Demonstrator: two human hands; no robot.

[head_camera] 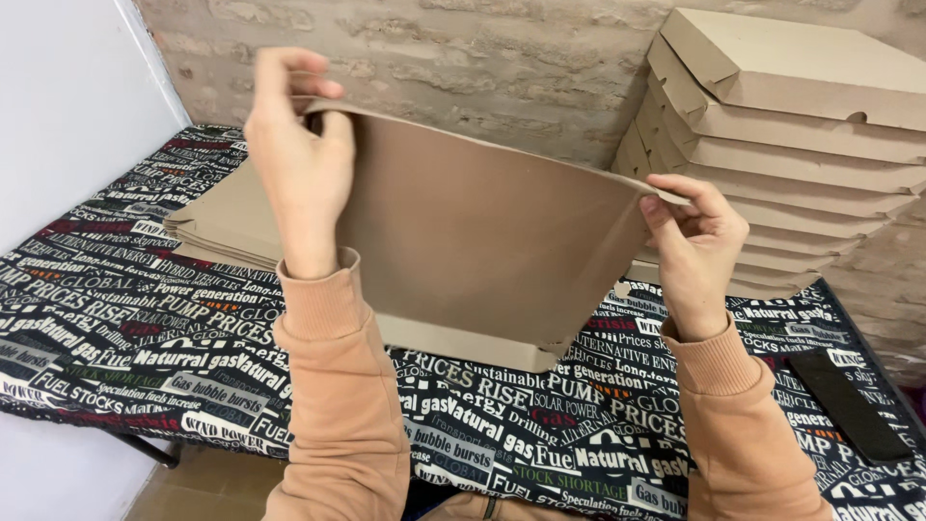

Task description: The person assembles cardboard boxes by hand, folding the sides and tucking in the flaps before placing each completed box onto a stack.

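Folded boxes [801, 116] stacked against the brick wall [502, 68]; a dark, possibly phone-like slab [849, 405] lies on the newsprint-patterned cloth [125, 328].

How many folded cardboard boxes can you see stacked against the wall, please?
About 8 folded boxes in one leaning stack at the right, against the brick wall; lower ones are partly hidden behind the right hand, so there may be more.
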